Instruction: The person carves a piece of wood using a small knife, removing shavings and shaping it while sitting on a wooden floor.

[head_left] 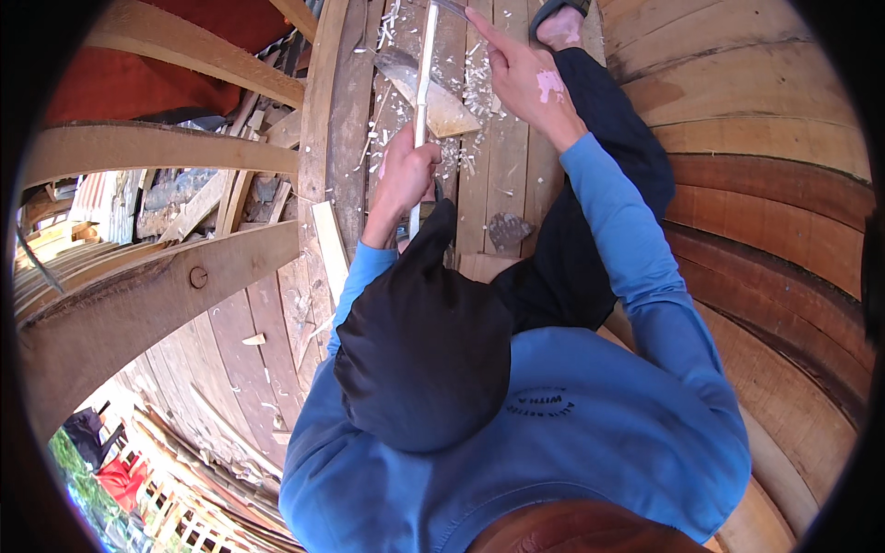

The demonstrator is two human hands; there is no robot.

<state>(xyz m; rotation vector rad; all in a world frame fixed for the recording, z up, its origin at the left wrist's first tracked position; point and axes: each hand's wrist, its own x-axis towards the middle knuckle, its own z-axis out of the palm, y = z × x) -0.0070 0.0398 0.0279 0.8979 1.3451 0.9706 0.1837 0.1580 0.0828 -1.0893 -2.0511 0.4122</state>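
My left hand is closed around a long, pale, slender wooden stick, which runs away from me. At the stick's far end, near the top edge, lies a narrow dark knife blade. My right hand is curled, with its index finger stretched to the back of that blade; the knife's handle is hidden. Beneath the stick, a flat, pointed grey-and-tan piece rests on the planks. Pale wood shavings are scattered around it. My bent knee in black cloth is close below my left hand.
Plank flooring lies under my hands, with a dark flat lump on it. Curved timber ribs cross the left side. Stacked curved boards rise at the right. A pale wood strip lies left of my arm.
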